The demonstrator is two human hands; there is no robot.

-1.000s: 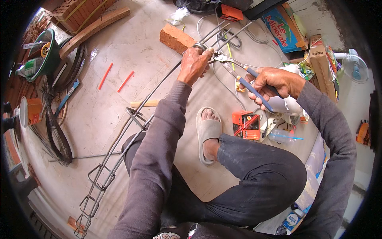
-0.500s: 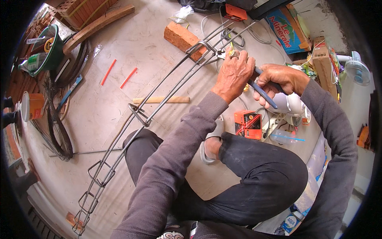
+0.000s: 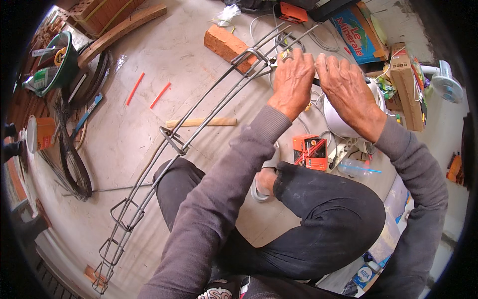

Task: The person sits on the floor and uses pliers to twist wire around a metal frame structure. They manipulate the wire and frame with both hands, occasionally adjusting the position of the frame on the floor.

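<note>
A long rebar cage (image 3: 182,149), made of steel rods with square stirrups, slants across the floor; its far end leans on an orange brick (image 3: 224,44). The steel jaws of a pair of pincers (image 3: 272,62) sit against a rod beside the far stirrup. My left hand (image 3: 294,82) is closed over the pincers just behind the jaws. Right beside it, my right hand (image 3: 348,94) has its knuckles up and its fingers curled over the dark handle. Both hands hide most of the handles, and any wire in the jaws is too small to make out.
A white rounded container (image 3: 339,117) stands under my right wrist, near an orange-black box (image 3: 309,150). Two red strips (image 3: 135,89) and a wooden stick (image 3: 211,122) lie on the floor. Bundled wire (image 3: 69,169) and a green basin (image 3: 69,62) are at left, cartons at right.
My right hand has turned palm down and swung up beside the left, bringing the handle with it. The blue handle that stuck out below is now covered. The cage stays nearly still.
</note>
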